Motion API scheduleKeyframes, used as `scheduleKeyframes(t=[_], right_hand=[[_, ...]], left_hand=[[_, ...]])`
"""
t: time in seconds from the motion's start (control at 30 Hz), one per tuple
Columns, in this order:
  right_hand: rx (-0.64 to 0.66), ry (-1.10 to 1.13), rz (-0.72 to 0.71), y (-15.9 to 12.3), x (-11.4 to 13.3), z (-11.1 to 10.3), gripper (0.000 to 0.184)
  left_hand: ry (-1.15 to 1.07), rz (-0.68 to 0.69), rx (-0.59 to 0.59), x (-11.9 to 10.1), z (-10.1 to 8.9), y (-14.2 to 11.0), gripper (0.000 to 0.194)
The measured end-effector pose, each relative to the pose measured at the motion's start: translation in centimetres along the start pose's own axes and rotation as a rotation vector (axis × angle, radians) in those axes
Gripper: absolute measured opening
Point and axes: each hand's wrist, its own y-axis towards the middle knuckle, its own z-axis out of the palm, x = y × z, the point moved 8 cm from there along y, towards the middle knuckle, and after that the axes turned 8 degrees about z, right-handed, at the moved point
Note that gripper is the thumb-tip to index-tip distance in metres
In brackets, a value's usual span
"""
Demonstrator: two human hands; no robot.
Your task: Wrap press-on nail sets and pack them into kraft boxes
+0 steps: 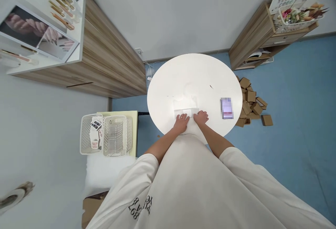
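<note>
A folded white sheet (186,111), perhaps soft wrapping, lies near the front edge of the round white table (194,75). A thinner whitish piece spreads on the tabletop just beyond it, hard to tell from the white surface. My left hand (182,122) grips the near left side of the sheet, fingers bent over it. At its right end, my right hand (201,117) has its fingers curled around the edge. Whether anything lies inside the fold cannot be made out.
A blurred phone-like purple item (227,108) lies on the table's right side. Small cardboard boxes (250,103) are heaped on the floor beyond. White baskets (114,136) with clear cases and cards stand at left. Wooden cabinets (105,54) flank the table.
</note>
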Motion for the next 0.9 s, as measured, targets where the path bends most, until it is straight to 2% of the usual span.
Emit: scheduleKeyframes(t=[0.1,0.2,0.27,0.37,0.5,0.6,0.67,0.77,0.83,0.9], right_hand=[[0.055,0.118,0.021,0.5,-0.2,0.3,0.017],[0.091,0.283,-0.001,0.3,-0.2,0.2,0.029],[0.095,0.319,-0.096,-0.3,0.6,0.0,0.033],[0.125,0.263,-0.286,-1.6,2.5,0.3,0.027],[0.173,0.152,-0.433,-3.0,4.4,1.5,0.031],[0.191,0.073,-0.488,-3.9,5.0,2.3,0.041],[0.183,-0.001,-0.509,-4.5,5.0,2.6,0.049],[0.168,-0.161,-0.56,-5.9,5.1,3.0,0.062],[0.178,-0.27,-0.578,-6.7,5.3,3.4,0.072],[0.2,-0.359,-0.567,-7.2,5.4,3.6,0.08]], left_hand=[[-0.002,0.007,0.044,0.2,0.8,-0.2,0.076],[-0.014,-0.009,0.071,0.4,1.1,0.0,0.074],[-0.034,-0.018,0.075,0.5,1.0,0.1,0.073],[-0.078,-0.01,0.063,0.5,0.7,0.0,0.075],[-0.179,-0.004,0.02,0.9,0.3,-0.7,0.073],[-0.259,-0.039,-0.104,1.9,-0.4,-1.5,0.062],[-0.324,-0.169,-0.237,3.6,-1.1,-2.3,0.054],[-0.504,-0.504,-0.4,6.9,-1.1,-3.8,0.05],[-0.668,-0.724,-0.431,8.6,-0.3,-4.5,0.054],[-0.823,-0.882,-0.406,9.5,0.7,-4.8,0.059]])
